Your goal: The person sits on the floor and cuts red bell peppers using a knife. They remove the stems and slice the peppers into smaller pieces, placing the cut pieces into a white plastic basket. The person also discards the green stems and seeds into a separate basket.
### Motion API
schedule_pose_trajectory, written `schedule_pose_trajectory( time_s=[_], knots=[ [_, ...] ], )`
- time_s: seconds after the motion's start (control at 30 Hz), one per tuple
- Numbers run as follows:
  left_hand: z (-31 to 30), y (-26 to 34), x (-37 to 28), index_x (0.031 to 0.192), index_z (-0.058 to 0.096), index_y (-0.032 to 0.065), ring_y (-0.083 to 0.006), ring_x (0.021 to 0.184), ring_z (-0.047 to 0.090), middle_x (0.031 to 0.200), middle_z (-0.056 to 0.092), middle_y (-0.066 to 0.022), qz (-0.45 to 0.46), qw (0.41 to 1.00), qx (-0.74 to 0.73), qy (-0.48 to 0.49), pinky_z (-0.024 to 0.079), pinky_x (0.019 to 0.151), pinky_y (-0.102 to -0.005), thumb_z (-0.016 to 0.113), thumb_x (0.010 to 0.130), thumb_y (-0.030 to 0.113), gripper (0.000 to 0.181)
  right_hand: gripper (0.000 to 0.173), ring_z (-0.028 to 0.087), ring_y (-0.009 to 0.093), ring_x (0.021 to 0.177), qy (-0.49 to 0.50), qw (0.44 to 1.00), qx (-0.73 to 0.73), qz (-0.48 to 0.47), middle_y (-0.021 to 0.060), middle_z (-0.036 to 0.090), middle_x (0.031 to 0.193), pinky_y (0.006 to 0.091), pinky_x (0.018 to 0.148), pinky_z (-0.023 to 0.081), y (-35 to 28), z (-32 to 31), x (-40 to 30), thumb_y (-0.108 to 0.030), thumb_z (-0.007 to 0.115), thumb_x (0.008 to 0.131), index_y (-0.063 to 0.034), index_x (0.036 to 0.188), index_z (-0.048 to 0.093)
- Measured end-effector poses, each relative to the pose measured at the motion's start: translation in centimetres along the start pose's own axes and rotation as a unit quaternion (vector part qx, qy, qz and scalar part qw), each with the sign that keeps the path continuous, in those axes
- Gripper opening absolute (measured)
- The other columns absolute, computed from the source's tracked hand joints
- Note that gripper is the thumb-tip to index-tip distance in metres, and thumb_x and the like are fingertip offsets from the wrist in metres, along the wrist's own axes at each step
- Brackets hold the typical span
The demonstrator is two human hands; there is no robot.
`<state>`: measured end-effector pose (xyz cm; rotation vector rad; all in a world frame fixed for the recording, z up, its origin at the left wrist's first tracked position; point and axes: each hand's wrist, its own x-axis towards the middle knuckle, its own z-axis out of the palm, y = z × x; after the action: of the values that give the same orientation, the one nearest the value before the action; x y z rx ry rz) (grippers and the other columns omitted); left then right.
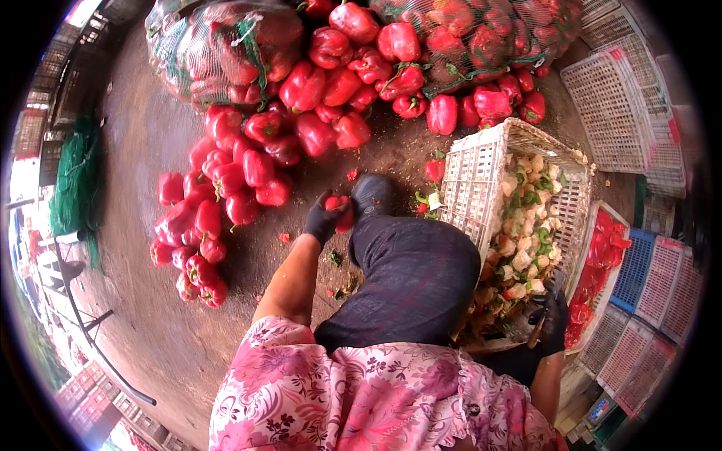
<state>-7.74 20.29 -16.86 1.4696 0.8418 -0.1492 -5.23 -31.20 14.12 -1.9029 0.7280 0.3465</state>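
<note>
My left hand, in a dark glove, is closed on a red bell pepper beside my dark shoe. At the right, my right hand, gloved too, grips a small tool with a brown handle; its blade cannot be made out. That hand is at the near right corner of a white plastic crate, tilted and holding pale pepper cores with green stems. Right of it stands a crate of cut red peppers. Whole red bell peppers lie heaped on the floor, ahead and to the left.
Green mesh sacks of red peppers lie beyond the heap. Stacked white crates and a blue crate line the right side. Green netting and a bent metal bar are at the left. Scraps lie near my shoe.
</note>
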Motion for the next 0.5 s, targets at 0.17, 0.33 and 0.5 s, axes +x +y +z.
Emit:
schedule_pose_trajectory(
  time_s=[0.17,0.33,0.5],
  knots=[
    [-0.2,6.9,-2.5,0.124,0.050,0.0159,-0.0230,0.091,0.062,0.108,0.059,-0.0071,-0.099,0.956,-0.273,-0.044,0.056,0.064,-0.0399,0.075,0.077,0.036,0.056,0.033,0.060,0.013,0.071,-0.011,0.999,0.026,0.044,0.0043,0.061,0.088,0.0266,0.053,0.049,-1.0,1.1,0.3,-0.030,0.054,0.094,-0.0065,0.117,0.056],
    [1.2,18.7,-3.5,0.125,0.051,0.0170,-0.0171,0.094,0.060,0.111,0.059,-0.0017,0.017,0.937,-0.281,-0.205,0.054,0.072,-0.0316,0.062,0.088,0.037,0.043,0.029,0.062,0.015,0.066,-0.127,0.988,0.085,0.022,0.0079,0.062,0.089,0.0275,0.050,0.050,-7.3,6.7,0.1,-0.019,0.061,0.089,-0.0003,0.110,0.058],
    [8.0,31.2,-9.5,0.131,0.047,0.0070,-0.0173,0.104,0.056,0.114,0.058,-0.0055,0.147,0.931,-0.222,-0.248,0.049,0.087,-0.0318,0.063,0.088,0.033,0.053,0.027,0.063,0.016,0.063,-0.276,0.941,0.181,-0.071,0.0108,0.061,0.090,0.0264,0.046,0.052,-14.4,11.3,0.1,-0.021,0.052,0.094,0.0006,0.109,0.053]
  ],
)
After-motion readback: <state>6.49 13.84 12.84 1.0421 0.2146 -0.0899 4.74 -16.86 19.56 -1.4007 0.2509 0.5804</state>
